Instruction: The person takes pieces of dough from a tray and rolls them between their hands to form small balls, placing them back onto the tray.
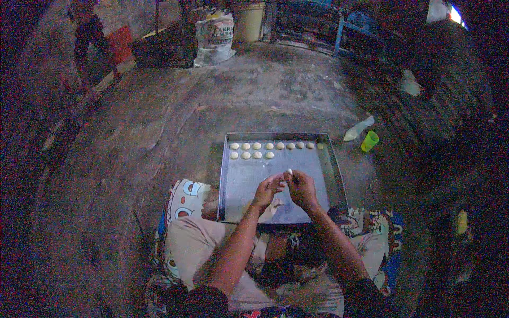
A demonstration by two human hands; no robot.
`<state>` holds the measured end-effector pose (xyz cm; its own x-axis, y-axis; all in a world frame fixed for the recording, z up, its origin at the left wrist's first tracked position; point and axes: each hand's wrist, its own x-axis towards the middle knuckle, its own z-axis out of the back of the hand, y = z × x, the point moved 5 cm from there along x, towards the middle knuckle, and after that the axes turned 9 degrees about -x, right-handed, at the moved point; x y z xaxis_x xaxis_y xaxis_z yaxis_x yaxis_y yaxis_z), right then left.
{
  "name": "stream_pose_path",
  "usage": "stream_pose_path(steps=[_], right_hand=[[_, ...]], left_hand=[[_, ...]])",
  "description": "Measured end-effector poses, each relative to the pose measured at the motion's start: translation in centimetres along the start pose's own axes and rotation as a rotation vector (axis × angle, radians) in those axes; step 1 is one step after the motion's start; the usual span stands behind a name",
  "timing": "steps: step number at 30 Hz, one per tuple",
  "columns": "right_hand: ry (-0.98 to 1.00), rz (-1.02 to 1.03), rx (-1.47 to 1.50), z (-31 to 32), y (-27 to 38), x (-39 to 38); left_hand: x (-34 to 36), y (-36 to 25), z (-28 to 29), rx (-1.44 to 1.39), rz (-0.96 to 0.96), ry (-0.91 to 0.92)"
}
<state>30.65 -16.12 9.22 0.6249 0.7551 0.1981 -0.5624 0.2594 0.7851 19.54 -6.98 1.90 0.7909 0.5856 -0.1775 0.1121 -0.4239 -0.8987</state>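
Both of my hands meet over the near half of a shallow metal tray (249, 183). A small white piece, apparently dough (289, 171), shows at the fingertips of my right hand (301, 189), which is closed around it. Beside it, my left hand (269, 192) is turned in with fingers bent, touching or almost touching the right; what it holds is hidden. Small round pale dough balls (257, 146) line the tray's far side: a full row at the back and a shorter one before it on the left. A pale patch (274, 208) lies below my hands.
Beyond the tray's right corner, a green cup (370, 141) and a pale piping-bag-like pouch (359, 128) lie on the dark floor (265, 90). Farther back stand a white sack (214, 40), a cream bin (250, 21) and a blue frame (339, 34). A person (91, 42) is at the far left.
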Motion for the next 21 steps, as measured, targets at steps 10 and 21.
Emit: stream_pose_path(steps=[10,21], right_hand=[[0.364,-0.475,0.621,-3.5,-2.2,-4.6],[0.296,-0.303,0.529,-6.6,-1.6,-6.7]], left_hand=[[-2.8,-2.1,-2.0,0.199,-0.184,0.14],[-3.6,-0.8,0.2,0.124,-0.056,-0.2]])
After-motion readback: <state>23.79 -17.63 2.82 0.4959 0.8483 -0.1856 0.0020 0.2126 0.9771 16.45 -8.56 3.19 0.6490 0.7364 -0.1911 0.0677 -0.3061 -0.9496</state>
